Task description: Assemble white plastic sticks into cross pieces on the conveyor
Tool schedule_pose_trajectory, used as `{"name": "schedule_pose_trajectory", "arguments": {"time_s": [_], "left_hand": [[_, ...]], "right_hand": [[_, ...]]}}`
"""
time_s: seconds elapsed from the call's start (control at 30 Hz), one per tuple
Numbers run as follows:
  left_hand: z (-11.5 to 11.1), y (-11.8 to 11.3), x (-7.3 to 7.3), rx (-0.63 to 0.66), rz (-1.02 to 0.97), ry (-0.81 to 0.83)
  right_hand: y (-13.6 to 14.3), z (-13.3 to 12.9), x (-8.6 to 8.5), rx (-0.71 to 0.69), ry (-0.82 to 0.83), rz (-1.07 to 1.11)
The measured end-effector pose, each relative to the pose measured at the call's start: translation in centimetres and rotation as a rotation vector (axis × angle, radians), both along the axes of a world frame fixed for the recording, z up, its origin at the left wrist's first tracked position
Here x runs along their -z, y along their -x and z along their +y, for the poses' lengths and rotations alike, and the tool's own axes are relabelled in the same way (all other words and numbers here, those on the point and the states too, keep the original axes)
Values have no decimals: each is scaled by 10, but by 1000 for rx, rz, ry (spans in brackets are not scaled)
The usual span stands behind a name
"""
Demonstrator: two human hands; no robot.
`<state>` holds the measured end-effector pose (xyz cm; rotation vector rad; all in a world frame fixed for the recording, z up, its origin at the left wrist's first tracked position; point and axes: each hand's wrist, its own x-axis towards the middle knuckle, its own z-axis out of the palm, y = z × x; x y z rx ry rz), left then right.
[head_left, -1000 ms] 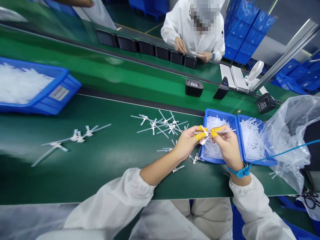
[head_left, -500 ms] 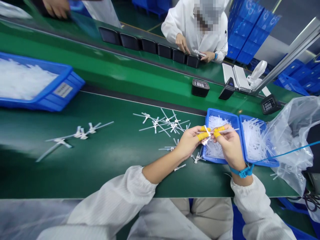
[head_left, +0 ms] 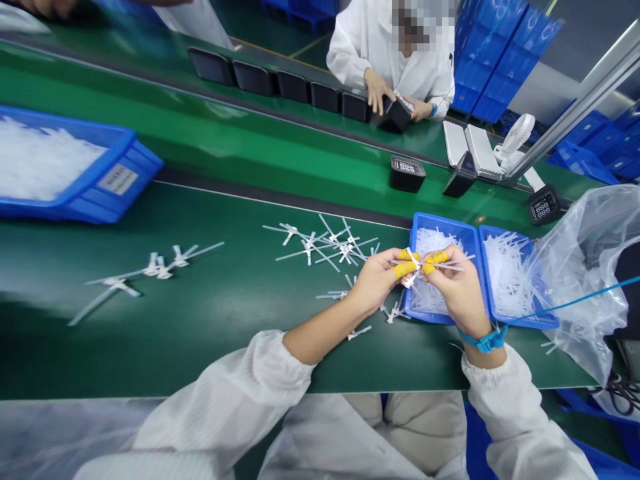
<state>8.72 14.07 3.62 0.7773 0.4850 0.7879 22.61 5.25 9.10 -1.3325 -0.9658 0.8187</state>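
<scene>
- Head view, right of centre: the left hand (head_left: 376, 279) has thumb and finger, in yellow finger covers (head_left: 404, 269), pinched together on a white fitting (head_left: 413, 259).
- Head view, just right of it: the right hand (head_left: 456, 283) has thumb and forefinger clamped on thin tubes (head_left: 454, 268), whose free ends point rightward. The fingertips of both hands nearly meet above a small blue bin (head_left: 416, 220); whether any tube is seated in the fitting is hidden.
- Change: a single tube end stood out beyond the right hand half a second ago; two now fan apart there. The fitting has stayed in the left hand's pinch. This suggests that the joining is under way, with more than one tube being handled.
- Head view, centre: fittings with tubes (head_left: 346, 249) lie scattered on the green table (head_left: 225, 353); a smaller group (head_left: 163, 268) lies left of centre.
- Head view, upper right of centre: a co-worker's hand (head_left: 379, 92) is at a black case (head_left: 395, 119), now tilted out of its row.
</scene>
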Motion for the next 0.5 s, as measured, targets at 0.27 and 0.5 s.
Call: {"name": "schedule_pose_trajectory", "arguments": {"time_s": [0.27,0.5], "left_hand": [[0,-1,0,8,25,-57],[-1,0,0,0,20,-97]], "right_hand": [[-2,-1,0,25,32,-48],[-2,-1,0,34,34,-63]]}}
